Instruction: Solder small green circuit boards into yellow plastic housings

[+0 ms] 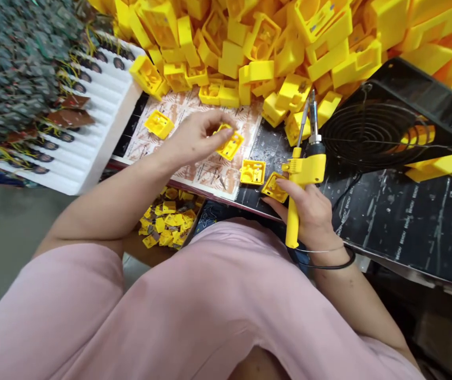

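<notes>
My left hand (198, 138) reaches across the printed sheet (205, 174) and pinches a small yellow plastic housing (230, 145) at its far side. My right hand (308, 208) is wrapped round the yellow handle of a soldering gun (303, 169), whose metal tip points up and away. The right fingertips also touch another small yellow housing (273, 187) on the black mat (407, 216). A third housing (252, 172) lies between the two hands, and one more (159, 124) sits on the sheet to the left.
A big heap of yellow plastic housings (289, 42) fills the back. A black fan with a wire grille (372, 137) stands at right. A white foam tray (91, 132) with dark round parts and wired boards is at left. A box of small yellow pieces (168, 221) sits below the table edge.
</notes>
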Demonstrator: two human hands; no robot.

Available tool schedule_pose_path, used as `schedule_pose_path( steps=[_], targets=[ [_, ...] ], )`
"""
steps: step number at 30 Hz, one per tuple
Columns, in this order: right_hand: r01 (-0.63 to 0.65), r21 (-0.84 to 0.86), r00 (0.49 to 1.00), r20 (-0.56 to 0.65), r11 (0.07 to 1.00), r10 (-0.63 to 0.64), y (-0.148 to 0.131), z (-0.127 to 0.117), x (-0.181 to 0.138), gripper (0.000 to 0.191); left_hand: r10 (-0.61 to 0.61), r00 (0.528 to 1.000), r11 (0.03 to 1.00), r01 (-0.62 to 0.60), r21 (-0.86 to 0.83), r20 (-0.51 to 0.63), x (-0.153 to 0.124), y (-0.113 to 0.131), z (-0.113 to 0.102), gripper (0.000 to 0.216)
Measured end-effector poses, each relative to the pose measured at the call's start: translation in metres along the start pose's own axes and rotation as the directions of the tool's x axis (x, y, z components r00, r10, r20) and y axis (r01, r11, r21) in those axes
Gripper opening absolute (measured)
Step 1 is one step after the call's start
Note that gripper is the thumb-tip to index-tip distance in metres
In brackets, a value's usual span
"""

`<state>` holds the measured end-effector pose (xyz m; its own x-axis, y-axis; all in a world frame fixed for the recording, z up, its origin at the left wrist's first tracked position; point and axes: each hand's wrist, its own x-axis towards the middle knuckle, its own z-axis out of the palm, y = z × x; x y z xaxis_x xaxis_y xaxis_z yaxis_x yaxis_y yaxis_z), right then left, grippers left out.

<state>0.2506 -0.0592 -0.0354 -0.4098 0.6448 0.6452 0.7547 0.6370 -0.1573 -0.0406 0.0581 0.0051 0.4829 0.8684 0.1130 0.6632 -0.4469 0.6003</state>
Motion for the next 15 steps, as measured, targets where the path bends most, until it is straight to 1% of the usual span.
schedule_pose_path(
  steps=[2,3,5,6,7,8,9,10,12,14,15],
  targets=[
    [0.001,-0.009,1.000,-0.005,1.000,-0.001,0.000,0.001,-0.001,0.043,0.002,1.000,0.975,0.000,0.223,-0.012,-0.007,-0.011,-0.004,0.042],
    [0.003,-0.019,1.000,-0.006,1.000,-0.003,0.000,0.001,-0.001,0.041,0.040,0.998,0.949,-0.026,0.315,-0.038,-0.011,-0.010,-0.002,0.044],
    [0.006,-0.038,1.000,-0.004,0.999,-0.006,0.000,0.001,-0.001,0.038,0.156,0.986,0.900,-0.118,0.420,-0.058,-0.020,0.003,0.007,0.052],
    [0.003,-0.049,1.000,-0.001,0.999,-0.003,0.000,0.001,-0.001,0.037,0.203,0.979,0.883,-0.172,0.436,-0.026,-0.022,0.014,0.013,0.058],
    [-0.003,-0.063,1.000,-0.002,0.998,0.003,0.000,0.000,-0.001,0.036,0.230,0.973,0.869,-0.220,0.444,0.030,-0.023,0.027,0.020,0.066],
    [-0.010,-0.077,1.000,-0.005,0.997,0.009,0.000,-0.001,-0.001,0.037,0.229,0.968,0.855,-0.249,0.455,0.099,-0.022,0.039,0.025,0.073],
    [-0.018,-0.091,1.000,-0.013,0.996,0.017,0.000,-0.003,-0.001,0.037,0.195,0.966,0.844,-0.255,0.473,0.173,-0.019,0.050,0.028,0.078],
    [-0.025,-0.103,1.000,-0.020,0.994,0.023,0.000,-0.004,-0.002,0.037,0.139,0.961,0.833,-0.245,0.496,0.241,-0.015,0.057,0.028,0.078],
    [-0.032,-0.120,0.999,-0.031,0.992,0.028,0.001,-0.009,-0.004,0.038,0.055,0.935,0.817,-0.244,0.522,0.350,-0.003,0.063,0.024,0.067],
    [-0.034,-0.129,0.999,-0.023,0.991,0.031,0.002,-0.013,-0.007,0.038,0.075,0.910,0.825,-0.286,0.487,0.408,0.006,0.060,0.015,0.053],
    [-0.036,-0.140,0.999,-0.020,0.989,0.033,0.003,-0.015,-0.008,0.037,0.114,0.901,0.834,-0.316,0.452,0.418,0.008,0.057,0.011,0.053]
  ],
)
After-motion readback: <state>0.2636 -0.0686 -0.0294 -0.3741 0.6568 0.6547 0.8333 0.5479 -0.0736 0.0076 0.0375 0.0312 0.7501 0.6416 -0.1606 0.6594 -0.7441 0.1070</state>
